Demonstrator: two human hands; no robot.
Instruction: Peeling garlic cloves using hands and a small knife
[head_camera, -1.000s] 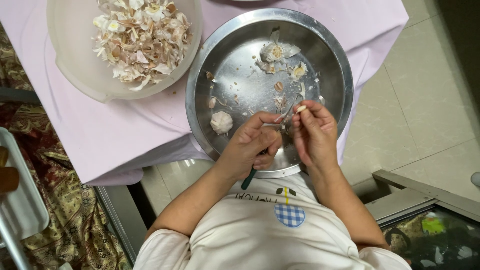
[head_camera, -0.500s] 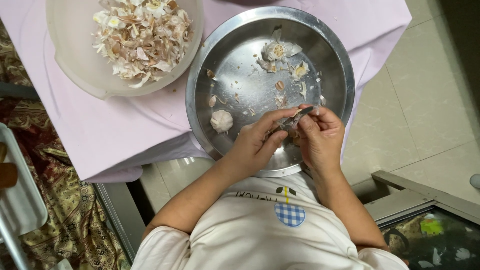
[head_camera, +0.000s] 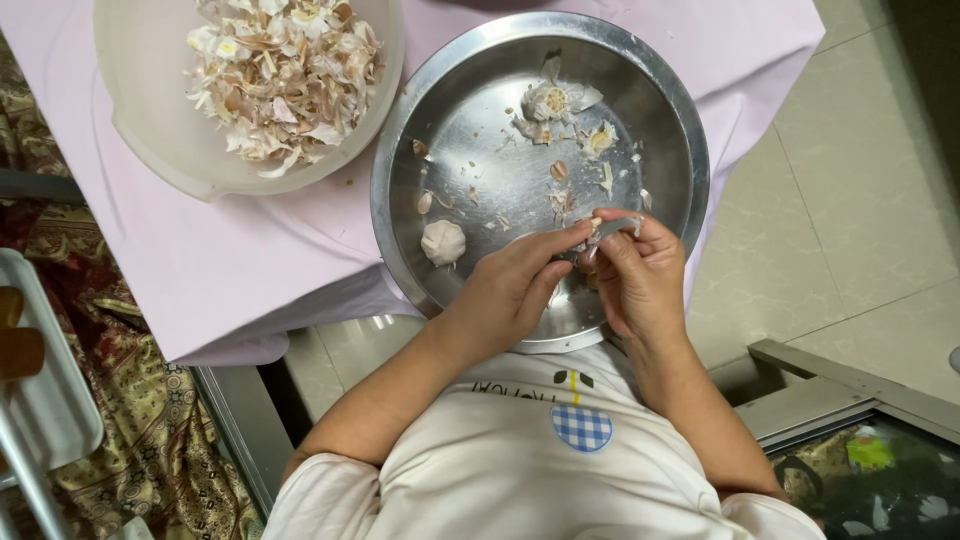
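Both hands' fingers (head_camera: 580, 238) pinch a garlic clove (head_camera: 597, 232) between them.

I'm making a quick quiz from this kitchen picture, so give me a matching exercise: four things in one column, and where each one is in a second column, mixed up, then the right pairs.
Things:
1. whole garlic bulb
2. heap of garlic skins
3. small knife
4. pink cloth

Places:
A. in the pale plastic bowl
B. under both vessels, on the table
C. between the left hand and right hand
D. alone at the left of the steel basin

Pairs: 1-D, 2-A, 3-C, 4-B
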